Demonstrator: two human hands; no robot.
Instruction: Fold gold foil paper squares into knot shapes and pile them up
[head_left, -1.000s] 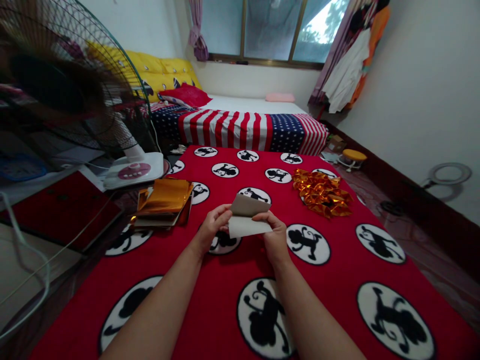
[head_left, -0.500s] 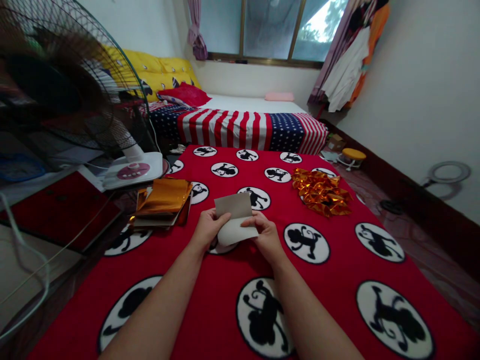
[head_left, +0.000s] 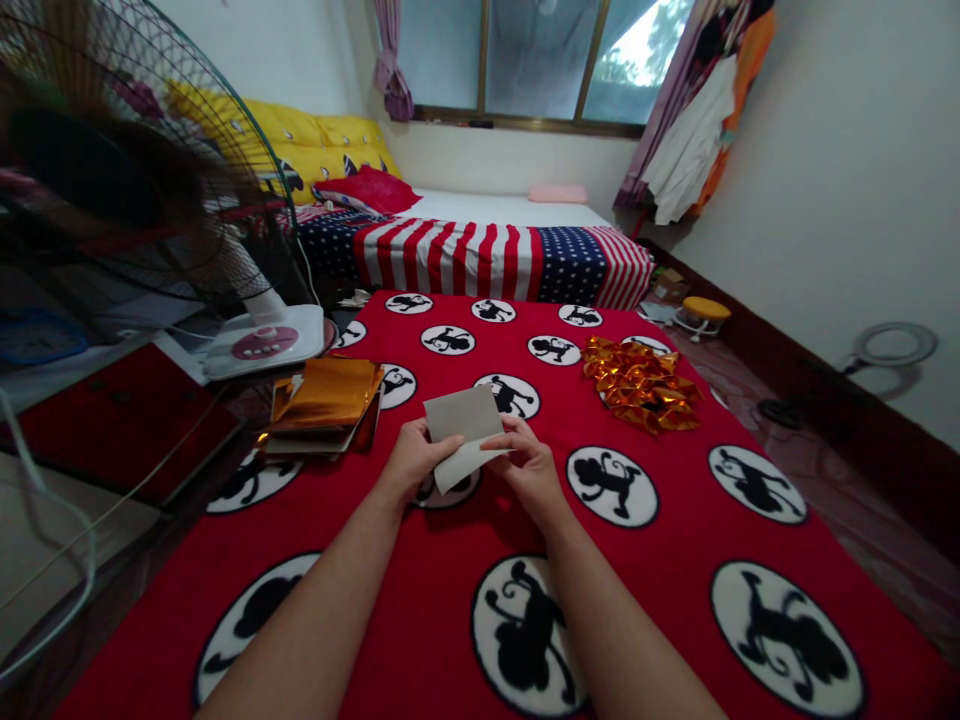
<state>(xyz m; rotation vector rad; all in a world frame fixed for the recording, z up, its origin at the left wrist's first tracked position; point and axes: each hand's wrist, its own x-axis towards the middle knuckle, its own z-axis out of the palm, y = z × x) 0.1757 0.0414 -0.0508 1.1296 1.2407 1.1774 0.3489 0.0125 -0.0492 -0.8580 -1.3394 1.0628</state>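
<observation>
A greyish-white sheet of paper [head_left: 463, 416] is between my hands above the red cloth, bent across its middle so the near flap tilts down toward me. My left hand [head_left: 414, 462] grips its left edge, thumb lying over the top near the bend. On the opposite side, my right hand [head_left: 527, 462] pinches the right edge with its fingers. The underside of the paper is hidden. To the left lies a stack of gold foil paper [head_left: 330, 395]. Off to the right rests a heap of folded, shiny gold foil pieces [head_left: 641, 385].
A red cloth with monkey medallions [head_left: 645, 620] covers the table. An electric fan [head_left: 262, 335] stands at its left, with a pale cable [head_left: 52, 510] nearby. Beyond are a bed with a flag-patterned cover [head_left: 457, 255] and a yellow stool [head_left: 706, 308] by the right wall.
The paper's near flap has shifted from a rounded curve to a flatter, angled shape, and the sheet has turned slightly. Both hands keep hold in almost the same place.
</observation>
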